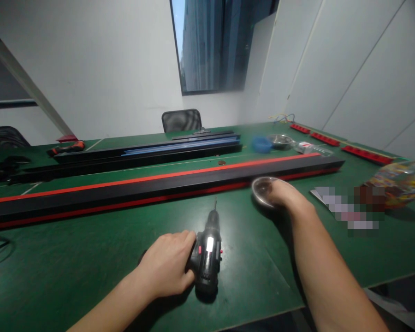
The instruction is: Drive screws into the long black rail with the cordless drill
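Observation:
My left hand (168, 260) is wrapped round the grip of a black cordless drill (209, 260). The drill lies on its side low over the green table, its thin bit pointing away from me. My right hand (283, 192) reaches into a small round metal bowl (259, 199); its fingers are blurred and partly hidden inside, and the bowl's contents cannot be made out. Just beyond both hands, a long black bar with red edges (166, 184) stretches across the table from the left edge of view.
Farther back lie black and blue strips (180, 146), an orange-and-black tool (69, 147), a blue round item (262, 144) and another metal bowl (281, 140). On the right are a plastic bag (406, 182) and red strips (366, 154). The green table's (256, 295) near edge runs below my hands.

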Demonstrator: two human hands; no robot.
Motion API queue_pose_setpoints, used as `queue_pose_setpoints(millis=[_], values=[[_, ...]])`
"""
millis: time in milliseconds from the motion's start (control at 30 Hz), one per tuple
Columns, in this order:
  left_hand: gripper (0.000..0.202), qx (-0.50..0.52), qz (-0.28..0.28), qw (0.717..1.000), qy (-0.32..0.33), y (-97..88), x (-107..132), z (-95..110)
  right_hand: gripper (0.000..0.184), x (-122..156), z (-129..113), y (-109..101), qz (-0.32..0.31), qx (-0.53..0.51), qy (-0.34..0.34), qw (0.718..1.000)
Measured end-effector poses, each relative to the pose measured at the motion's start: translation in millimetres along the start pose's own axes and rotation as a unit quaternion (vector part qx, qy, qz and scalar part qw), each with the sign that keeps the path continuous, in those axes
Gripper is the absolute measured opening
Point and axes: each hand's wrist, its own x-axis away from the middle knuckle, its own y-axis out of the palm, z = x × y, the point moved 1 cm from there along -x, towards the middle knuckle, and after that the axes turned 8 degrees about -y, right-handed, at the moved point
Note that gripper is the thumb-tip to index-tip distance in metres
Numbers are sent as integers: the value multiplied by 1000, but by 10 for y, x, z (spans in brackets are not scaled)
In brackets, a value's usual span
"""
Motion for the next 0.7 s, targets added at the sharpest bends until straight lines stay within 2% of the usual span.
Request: queue_pose_setpoints(millis=[100,233,400,533,633,700], values=[[22,0,2,1000,3,10,-5,-5,19,8,-14,-80,-56,-17,36,998],[22,0,3,1000,6,26,-3,-11,21,7,-46,-199,-56,-7,72,996],[22,-1,7,1000,9,41,6,-21,26,-4,-69,-226,-59,17,67,996],[23,0,7,1000,8,45,9,-27,22,-3,-14,-194,-46,3,79,996],[22,0,6,1000,9,45,9,-26,19,-4,23,-155,-34,-22,66,997],[22,-1,5,1000,9,47,8,-24,20,-6,20,-120,-52,-38,43,997]])
